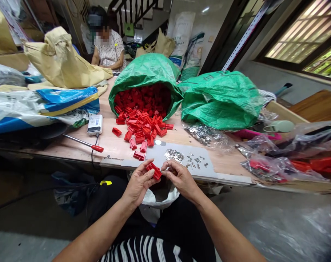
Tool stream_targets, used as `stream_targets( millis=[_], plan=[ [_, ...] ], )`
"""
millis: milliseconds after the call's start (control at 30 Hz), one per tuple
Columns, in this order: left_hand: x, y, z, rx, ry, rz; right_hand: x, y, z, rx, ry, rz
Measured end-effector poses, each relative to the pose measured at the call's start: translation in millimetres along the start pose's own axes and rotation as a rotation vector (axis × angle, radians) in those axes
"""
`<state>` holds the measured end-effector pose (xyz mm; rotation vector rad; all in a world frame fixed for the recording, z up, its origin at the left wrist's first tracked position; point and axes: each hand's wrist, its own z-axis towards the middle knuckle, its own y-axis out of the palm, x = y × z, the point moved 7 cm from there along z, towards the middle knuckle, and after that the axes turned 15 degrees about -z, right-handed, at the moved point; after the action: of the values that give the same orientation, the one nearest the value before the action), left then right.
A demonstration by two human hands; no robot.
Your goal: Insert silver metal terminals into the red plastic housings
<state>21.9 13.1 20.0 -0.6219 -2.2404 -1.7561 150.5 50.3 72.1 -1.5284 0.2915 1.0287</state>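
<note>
Between thumb and fingers, my left hand (138,182) grips a red plastic housing (154,171) just over the table's front edge. My right hand (180,177) is pinched at the housing's right end; whatever its fingertips hold is too small to make out. Beyond the hands, a pile of matching red housings (143,127) spills from a green woven sack (147,69) lying on its side. Small metal pieces (174,155) form a heap on a grey sheet (157,153), with several more scattered to its right.
A second green sack (220,98) and clear plastic bags (280,156) lie to the right. At left are a white power bank (95,124) with a cable and a red-handled rod (83,142). A white-rimmed bag (160,202) hangs open below my hands. Another person (108,47) sits across the table.
</note>
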Motion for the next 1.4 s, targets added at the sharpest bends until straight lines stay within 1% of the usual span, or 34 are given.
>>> stream_targets(
  millis=[100,300,433,500,600,700,767,833,900,967,1033,1133,1233,1400],
  plan=[
    [1,1.0,0,0.004,-0.013,-0.019,-1,5,0,-0.005,-0.041,0.048],
    [2,3.2,1,-0.026,-0.025,0.008,-4,5,-3,-0.132,-0.106,0.058],
    [2,5.6,0,-0.068,-0.016,0.068,2,6,-7,-0.179,-0.049,0.186],
    [2,5.8,1,-0.075,-0.015,0.087,8,6,-8,-0.176,-0.011,0.201],
    [3,2.5,6,-0.062,0.020,0.125,16,4,-9,-0.133,0.017,0.095],
    [11,-5.8,13,-0.039,0.121,0.248,22,2,-6,-0.070,-0.008,-0.062],
    [19,-11.3,18,-0.042,0.224,0.411,24,4,-3,-0.029,-0.034,-0.175],
    [27,-14.6,21,-0.058,0.340,0.629,26,8,1,-0.003,-0.043,-0.270],
    [33,-15.3,22,-0.081,0.438,0.840,28,13,5,0.001,-0.040,-0.328],
    [35,-14.1,24,-0.106,0.497,0.991,29,16,8,-0.006,-0.034,-0.353],
    [36,-11.6,25,-0.127,0.522,1.079,29,20,11,-0.022,-0.038,-0.362],
    [36,-7.9,29,-0.134,0.525,1.143,28,22,14,-0.035,-0.071,-0.378],
    [37,-6.8,32,-0.130,0.508,1.130,28,24,17,-0.037,-0.111,-0.394],
    [37,-10.6,36,-0.117,0.444,1.066,29,28,19,-0.069,-0.164,-0.414]
  ],
)
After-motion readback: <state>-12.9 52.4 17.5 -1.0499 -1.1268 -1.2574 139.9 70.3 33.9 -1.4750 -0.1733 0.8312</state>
